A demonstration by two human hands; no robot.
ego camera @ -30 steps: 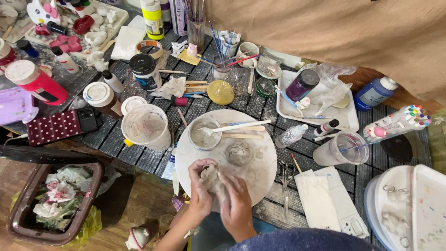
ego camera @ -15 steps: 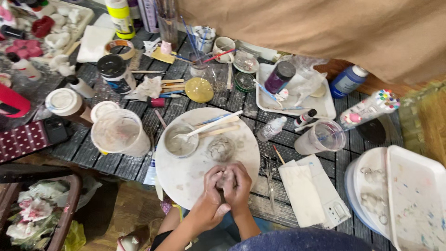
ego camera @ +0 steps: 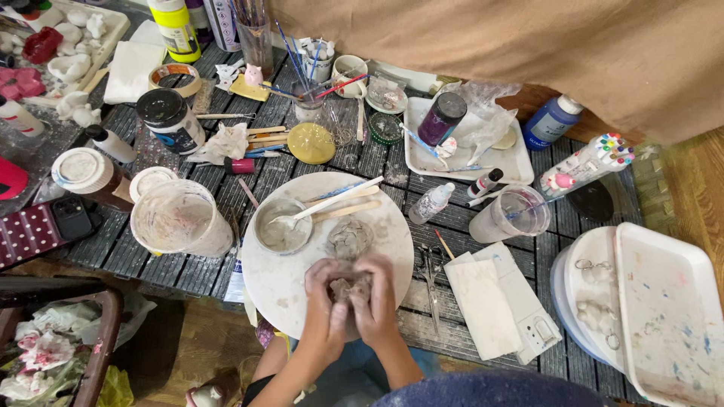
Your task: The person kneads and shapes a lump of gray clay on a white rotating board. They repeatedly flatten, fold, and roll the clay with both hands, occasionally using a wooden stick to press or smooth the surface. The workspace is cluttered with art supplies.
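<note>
Head | both hands (ego camera: 348, 298) pinch clay lump (ego camera: 348, 288) | round board (ego camera: 283, 283)

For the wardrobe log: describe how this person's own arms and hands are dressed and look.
Both forearms are bare to the picture's lower edge, with no sleeve in view. The left hand and the right hand wear no gloves, and no rings, watch or bracelet can be made out. Pale grey clay residue smears the fingers and knuckles of both hands.
</note>
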